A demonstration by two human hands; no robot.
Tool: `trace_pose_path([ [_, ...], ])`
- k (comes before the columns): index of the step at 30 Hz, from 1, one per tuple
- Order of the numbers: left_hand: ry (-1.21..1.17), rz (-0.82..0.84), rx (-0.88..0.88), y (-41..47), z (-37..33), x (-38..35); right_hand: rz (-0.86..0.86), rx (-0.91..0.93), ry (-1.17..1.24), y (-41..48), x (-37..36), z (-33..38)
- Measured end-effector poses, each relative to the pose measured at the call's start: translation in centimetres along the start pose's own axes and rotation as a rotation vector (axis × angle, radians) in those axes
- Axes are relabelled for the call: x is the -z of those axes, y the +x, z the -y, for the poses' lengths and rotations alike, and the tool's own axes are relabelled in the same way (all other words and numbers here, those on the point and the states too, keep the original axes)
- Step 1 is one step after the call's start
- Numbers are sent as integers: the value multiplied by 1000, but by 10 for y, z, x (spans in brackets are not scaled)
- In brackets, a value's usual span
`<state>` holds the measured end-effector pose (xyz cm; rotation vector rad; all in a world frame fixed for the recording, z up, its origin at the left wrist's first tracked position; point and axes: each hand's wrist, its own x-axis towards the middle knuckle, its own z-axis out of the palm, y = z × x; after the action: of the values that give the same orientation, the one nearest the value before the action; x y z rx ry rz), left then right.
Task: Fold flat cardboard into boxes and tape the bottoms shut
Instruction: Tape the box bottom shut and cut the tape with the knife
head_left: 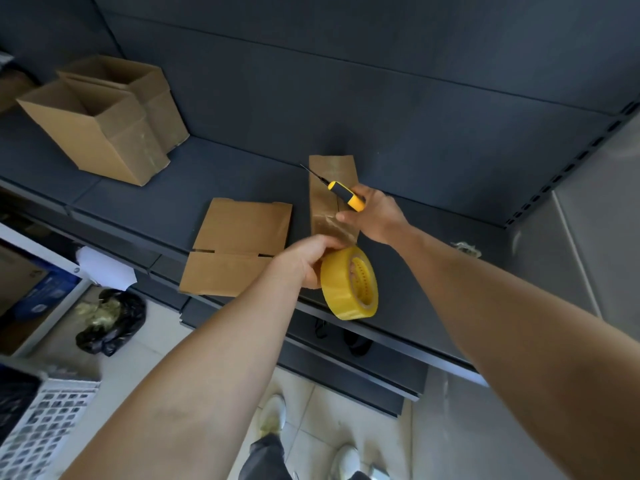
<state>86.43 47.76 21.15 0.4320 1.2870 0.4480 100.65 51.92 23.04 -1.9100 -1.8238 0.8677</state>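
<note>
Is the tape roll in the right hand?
No, the left hand grips the tape roll; the right hand holds the yellow-handled knife.

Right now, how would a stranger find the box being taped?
On the dark grey shelf, look right of the flat brown cardboard sheet. The narrow brown cardboard box there alone shows a closed upper face under shiny clear tape.

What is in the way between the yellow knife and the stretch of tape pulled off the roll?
Nothing visible. The right hand grips the knife just above the box, and the tape strip runs bare from the box down to the tape roll in the left hand. The blade points away from the strip.
</note>
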Motion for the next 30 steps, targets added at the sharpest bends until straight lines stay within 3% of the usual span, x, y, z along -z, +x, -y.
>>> trace_pose_path([
  [7,-112,-115,1,2,7,0,102,92,135,-6,18,-9],
  [12,-99,-148,-6,2,-2,-5,25,170,-54,-26,41,-31],
  [18,-80,-179,-27,5,-9,-3,181,64,-269,-45,39,-78],
  [30,-38,-248,-11,11,-10,7,255,0,-403,-28,9,-79],
])
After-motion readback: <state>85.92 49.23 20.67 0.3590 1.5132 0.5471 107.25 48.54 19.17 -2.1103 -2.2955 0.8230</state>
